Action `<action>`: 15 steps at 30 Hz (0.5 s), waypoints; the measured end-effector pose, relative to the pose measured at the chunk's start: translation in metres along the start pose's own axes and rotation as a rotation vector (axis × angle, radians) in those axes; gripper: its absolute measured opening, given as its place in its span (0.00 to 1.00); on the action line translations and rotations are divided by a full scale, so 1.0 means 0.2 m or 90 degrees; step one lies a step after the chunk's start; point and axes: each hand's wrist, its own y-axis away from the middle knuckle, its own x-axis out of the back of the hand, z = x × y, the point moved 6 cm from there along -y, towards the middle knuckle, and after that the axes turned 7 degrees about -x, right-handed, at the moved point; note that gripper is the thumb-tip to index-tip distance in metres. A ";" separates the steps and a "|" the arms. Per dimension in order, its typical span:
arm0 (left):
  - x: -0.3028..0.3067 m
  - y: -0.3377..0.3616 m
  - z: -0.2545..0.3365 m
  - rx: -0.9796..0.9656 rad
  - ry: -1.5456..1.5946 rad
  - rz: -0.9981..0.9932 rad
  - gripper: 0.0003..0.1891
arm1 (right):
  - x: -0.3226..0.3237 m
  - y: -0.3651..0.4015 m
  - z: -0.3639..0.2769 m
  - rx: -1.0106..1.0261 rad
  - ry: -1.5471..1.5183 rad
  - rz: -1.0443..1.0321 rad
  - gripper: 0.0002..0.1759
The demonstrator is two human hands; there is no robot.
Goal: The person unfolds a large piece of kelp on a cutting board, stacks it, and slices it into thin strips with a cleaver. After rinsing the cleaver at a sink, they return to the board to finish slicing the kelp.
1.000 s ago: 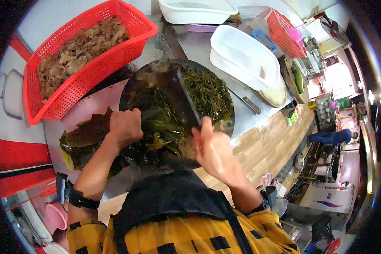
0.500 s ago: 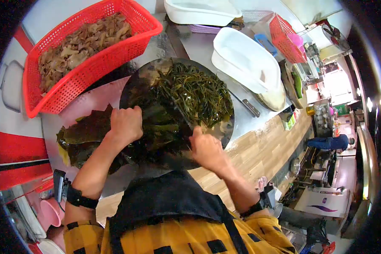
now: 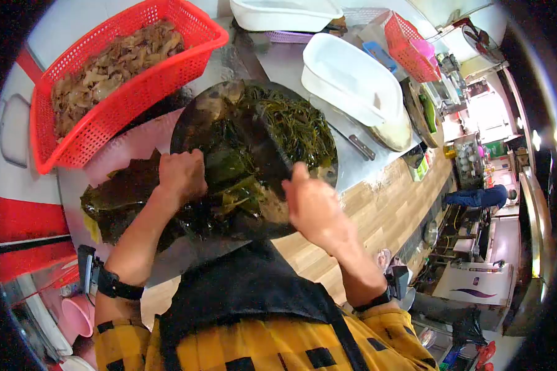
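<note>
A round dark cutting board (image 3: 272, 213) carries a heap of thin green kelp strips (image 3: 300, 127) at its upper right. Broad dark kelp sheets (image 3: 127, 191) lie from the board's left part out over the table. My left hand (image 3: 182, 176) is closed on the sheets at the board's left edge. My right hand (image 3: 315, 201), partly blurred, is wrapped round the handle of a knife (image 3: 266, 139), whose dark blade slants up and left between sheets and strips. A second knife (image 3: 360, 147) lies right of the board.
A red basket (image 3: 127, 99) of brownish pieces stands upper left. White tubs (image 3: 353, 80) stand beyond the board, near another red basket (image 3: 411, 49). Wood-patterned floor (image 3: 377, 204) shows at right, with a person in dark clothes (image 3: 492, 196) farther off.
My right hand has moved slightly right and the knife has shifted with it. Cut kelp pieces now lie spread apart below the blade. The whole view has shifted slightly.
</note>
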 end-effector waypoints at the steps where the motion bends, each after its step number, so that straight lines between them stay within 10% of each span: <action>1: -0.01 0.01 0.01 0.000 0.003 -0.005 0.10 | 0.09 0.03 -0.03 -0.046 -0.027 0.024 0.11; 5: 0.01 0.00 0.00 -0.010 0.044 -0.009 0.11 | -0.30 0.01 0.07 -0.048 0.008 -0.083 0.12; 15: 0.05 0.04 -0.05 0.062 0.064 -0.091 0.35 | -0.04 -0.05 0.22 -0.047 -0.162 -0.014 0.11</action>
